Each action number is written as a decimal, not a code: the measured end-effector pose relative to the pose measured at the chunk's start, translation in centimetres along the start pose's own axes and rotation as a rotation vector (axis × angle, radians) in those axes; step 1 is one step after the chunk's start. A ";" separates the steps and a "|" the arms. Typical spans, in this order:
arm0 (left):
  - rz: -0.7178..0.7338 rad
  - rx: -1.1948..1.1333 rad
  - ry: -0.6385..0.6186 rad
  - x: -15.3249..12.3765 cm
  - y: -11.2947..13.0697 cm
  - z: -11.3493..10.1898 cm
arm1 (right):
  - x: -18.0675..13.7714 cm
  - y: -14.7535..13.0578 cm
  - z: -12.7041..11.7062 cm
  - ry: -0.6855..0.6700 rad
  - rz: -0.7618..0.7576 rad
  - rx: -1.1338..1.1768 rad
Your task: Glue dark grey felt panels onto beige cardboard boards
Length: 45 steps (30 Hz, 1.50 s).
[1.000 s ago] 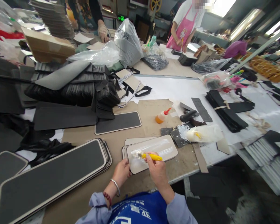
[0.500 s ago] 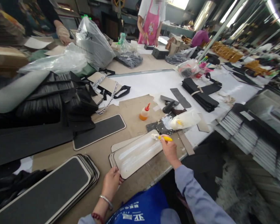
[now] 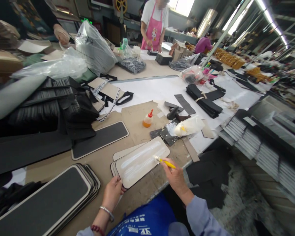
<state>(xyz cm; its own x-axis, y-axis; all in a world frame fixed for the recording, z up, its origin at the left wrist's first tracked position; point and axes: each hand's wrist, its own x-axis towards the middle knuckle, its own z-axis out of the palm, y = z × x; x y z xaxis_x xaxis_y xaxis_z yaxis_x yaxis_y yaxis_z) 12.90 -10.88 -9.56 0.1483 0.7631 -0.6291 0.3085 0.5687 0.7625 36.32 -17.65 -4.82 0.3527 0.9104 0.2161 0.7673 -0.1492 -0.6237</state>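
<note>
A beige rounded panel (image 3: 137,167) tops a small fanned stack, with wet white streaks of what looks like glue along it. My left hand (image 3: 113,191) pinches the near left corner of this panel. In my right hand (image 3: 175,175) is a yellow-handled brush (image 3: 167,163), its whitish bristles touching the panel near its front right edge. Beyond the stack stands a small squeeze bottle (image 3: 147,120) with a red tip and orange liquid. A white tub (image 3: 193,126) smeared with white paste lies behind my right hand.
Black panels with pale rims (image 3: 46,200) are stacked at the left front, and a single one (image 3: 100,139) lies behind. Black pieces (image 3: 41,108) pile up at left. A co-worker in a pink apron (image 3: 154,32) stands across the table; another person's hand (image 3: 61,34) shows upper left.
My right hand has drawn the brush from the panel's far right end toward its front edge. My left hand keeps its corner grip. The view has shifted slightly.
</note>
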 end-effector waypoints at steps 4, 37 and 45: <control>0.001 -0.012 0.018 0.0 -0.1 0.1 | -0.4 1.6 -0.8 0.075 -0.044 -0.056; -0.015 -0.017 0.071 0.7 -1.1 0.9 | 1.4 -8.1 8.4 -0.210 0.112 0.492; 0.025 -0.015 0.074 0.4 -0.9 0.7 | 5.2 -0.7 4.8 0.068 0.143 0.206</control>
<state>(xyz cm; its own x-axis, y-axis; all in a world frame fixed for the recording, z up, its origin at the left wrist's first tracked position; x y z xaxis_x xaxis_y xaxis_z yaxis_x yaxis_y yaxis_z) 13.35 -11.30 -10.66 0.0854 0.7977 -0.5970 0.2917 0.5529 0.7805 35.06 -10.98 -6.85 0.4899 0.8569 0.1604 0.5846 -0.1865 -0.7896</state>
